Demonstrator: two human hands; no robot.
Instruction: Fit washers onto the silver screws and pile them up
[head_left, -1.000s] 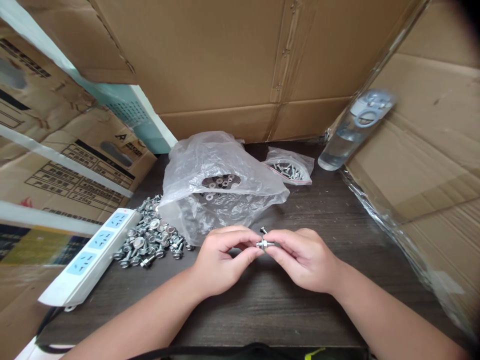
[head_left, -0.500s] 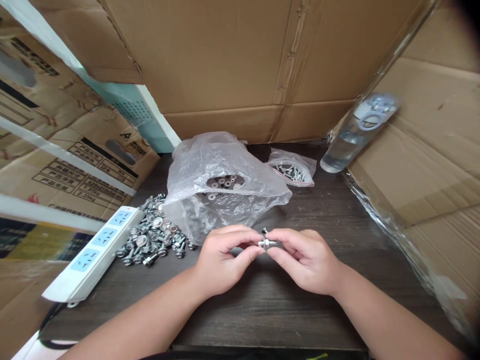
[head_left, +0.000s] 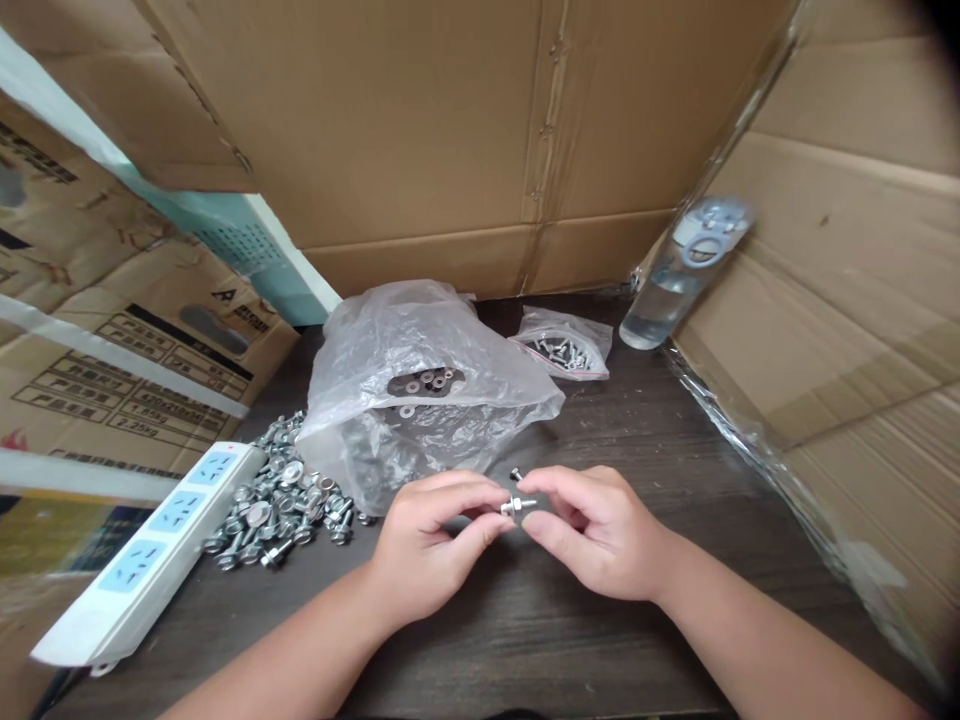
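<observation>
Bolt (head_left: 517,506) in front of bag (head_left: 480,350), one end pinched in my left hand (head_left: 424,550). Right hand (head_left: 600,530) open, thumb and forefinger parted around bolt's tip. If left pinch slackens, bolt could drop, maybe roll into pile (head_left: 289,505) left of bag. Screw (head_left: 516,475) between bag and right forefinger; careless nudge could shift it.

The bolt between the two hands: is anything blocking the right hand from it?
Nothing visible does: the fingers of the right hand are parted at the free end of the bolt. The left hand pinches the other end. A small screw shows just beyond the right fingers, outside that gap.
</observation>
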